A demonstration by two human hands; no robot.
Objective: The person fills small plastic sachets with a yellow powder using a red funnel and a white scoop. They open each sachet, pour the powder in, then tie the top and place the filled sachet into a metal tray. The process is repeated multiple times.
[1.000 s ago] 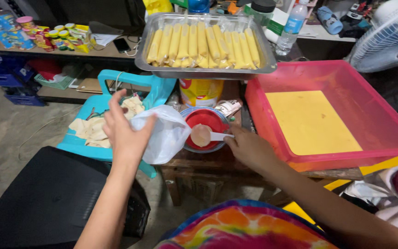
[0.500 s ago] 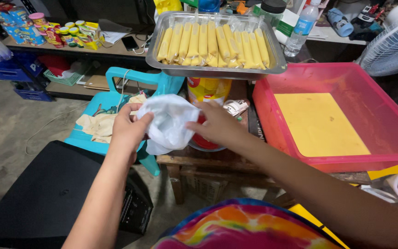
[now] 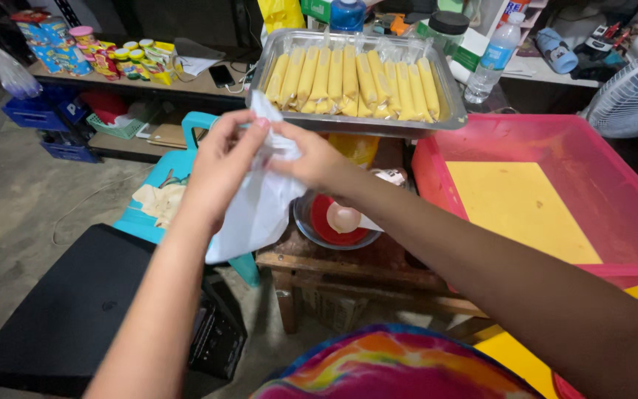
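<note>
A white plastic bag (image 3: 256, 210) hangs in front of me, gripped at its top by both hands. My left hand (image 3: 219, 166) pinches the bag's left edge. My right hand (image 3: 311, 159) pinches the right edge, close beside the left. Below the bag a bowl (image 3: 311, 222) with a red inside holds a small white spoon (image 3: 345, 218) and stands on a wooden stool (image 3: 363, 262). Behind my hands a metal tray (image 3: 363, 124) carries several long yellow filled bags (image 3: 356, 81) laid side by side.
A red plastic tub (image 3: 599, 185) with a yellow sheet (image 3: 518, 210) inside lies to the right. A turquoise chair (image 3: 160, 207) with pale pieces on it is at left, a black case (image 3: 75, 303) below it. Bottles, a fan (image 3: 636, 89) and shelves with colourful packets line the back.
My right hand left the spoon in the bowl and joined the left hand on the white bag. Both hands raised the bag, which now hangs down from their grip.
</note>
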